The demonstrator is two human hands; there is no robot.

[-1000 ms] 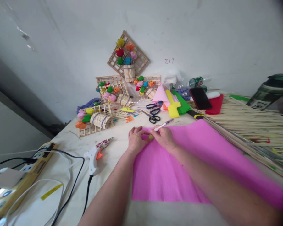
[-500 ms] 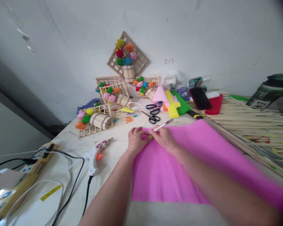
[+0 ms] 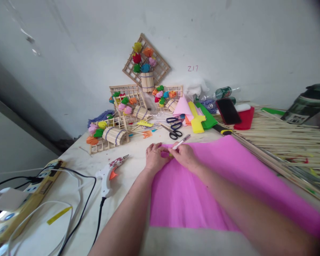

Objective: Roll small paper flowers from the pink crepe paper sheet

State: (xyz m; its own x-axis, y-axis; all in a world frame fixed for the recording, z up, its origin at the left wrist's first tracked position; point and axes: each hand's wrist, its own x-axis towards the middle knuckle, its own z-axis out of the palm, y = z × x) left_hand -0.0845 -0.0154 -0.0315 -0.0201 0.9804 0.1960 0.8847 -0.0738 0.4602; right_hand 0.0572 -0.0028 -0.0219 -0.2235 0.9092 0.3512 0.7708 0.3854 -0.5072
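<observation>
A large sheet of pink crepe paper [image 3: 184,199] lies spread on the table under both my hands. My right hand [image 3: 187,157] grips a white pen [image 3: 181,142], its upper end slanting up and to the right. At the paper's upper left edge, my left hand [image 3: 156,158] lies with fingers spread and pressing down. Its index finger and thumb reach to a small yellow-green piece [image 3: 171,155], mostly covered by the fingers. The pen's tip is hidden by my right hand. Dark-handled scissors [image 3: 175,134] lie just beyond.
A white hot glue gun [image 3: 106,179] lies at left, near a power strip [image 3: 40,193] with trailing cords. Stick lattices with paper flowers [image 3: 114,136] stand at the back. Thin wooden sticks [image 3: 280,142] and a phone [image 3: 228,111] are at right.
The camera view has shifted slightly. The pen's upper end has tipped a little to the left in my right hand. My left hand stays in place on the paper.
</observation>
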